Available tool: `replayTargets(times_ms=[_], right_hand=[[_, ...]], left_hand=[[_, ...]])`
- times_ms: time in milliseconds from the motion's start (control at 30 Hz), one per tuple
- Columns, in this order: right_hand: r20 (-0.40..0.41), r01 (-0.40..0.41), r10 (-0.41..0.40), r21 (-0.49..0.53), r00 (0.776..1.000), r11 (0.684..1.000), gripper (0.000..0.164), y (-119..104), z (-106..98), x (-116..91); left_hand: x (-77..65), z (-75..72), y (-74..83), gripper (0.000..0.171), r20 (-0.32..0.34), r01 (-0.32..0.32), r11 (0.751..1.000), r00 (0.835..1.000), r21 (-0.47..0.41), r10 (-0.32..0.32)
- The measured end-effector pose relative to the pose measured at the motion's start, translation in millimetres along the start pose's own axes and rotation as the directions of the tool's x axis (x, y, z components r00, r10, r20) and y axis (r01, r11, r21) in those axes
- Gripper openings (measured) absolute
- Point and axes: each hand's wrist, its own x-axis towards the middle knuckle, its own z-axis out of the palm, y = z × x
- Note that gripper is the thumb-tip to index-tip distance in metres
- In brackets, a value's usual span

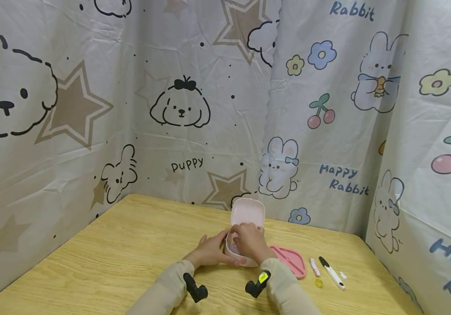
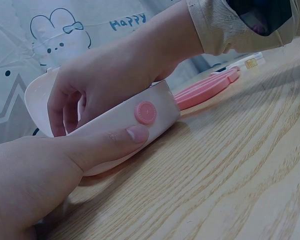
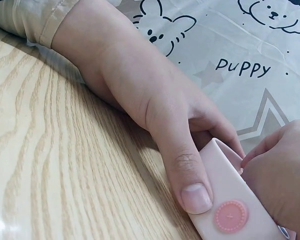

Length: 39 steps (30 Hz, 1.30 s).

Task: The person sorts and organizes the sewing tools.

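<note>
A pale pink box (image 2: pixel 162 102) with a round, darker pink button (image 2: pixel 145 113) on its front stands on the table, its lid (image 1: pixel 248 211) raised at the back. My left hand (image 1: pixel 209 251) grips the box at its left side, thumb across the front wall just beside the button. From above, my right hand (image 1: pixel 251 240) reaches into the box with bent fingers pointing down. The box walls hide those fingertips, so whether they pinch anything does not show. Just right of the box lies a flat pink divided tray (image 1: pixel 290 261).
Right of the tray lie a small pink-and-white piece (image 1: pixel 314 267), a small yellow round thing (image 1: pixel 318 283), a slim black-and-white tool (image 1: pixel 332 273) and a little white piece (image 1: pixel 343 274). Printed curtains (image 1: pixel 209 144) hang around the wooden table (image 1: pixel 139 245).
</note>
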Motion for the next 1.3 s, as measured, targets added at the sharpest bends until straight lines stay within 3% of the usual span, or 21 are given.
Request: replayTargets(times_ms=[400,733,1300], right_hand=[[0.007,-0.032,0.032,0.005,0.999,0.999,0.013,2,3,0],[0.016,-0.007,0.006,0.012,1.0,1.0,0.015,5,5,1],[0.002,-0.015,0.015,0.006,1.0,1.0,0.013,2,-8,0]], left_hand=[[-0.5,-0.5,0.9,0.113,0.001,-0.008,1.0,1.0,-0.002,0.008],[-2.0,-1.5,0.9,0.115,0.006,-0.024,1.0,1.0,0.02,0.024],[-2.2,-1.1,2.4,0.112,0.001,-0.022,1.0,1.0,-0.006,0.022]])
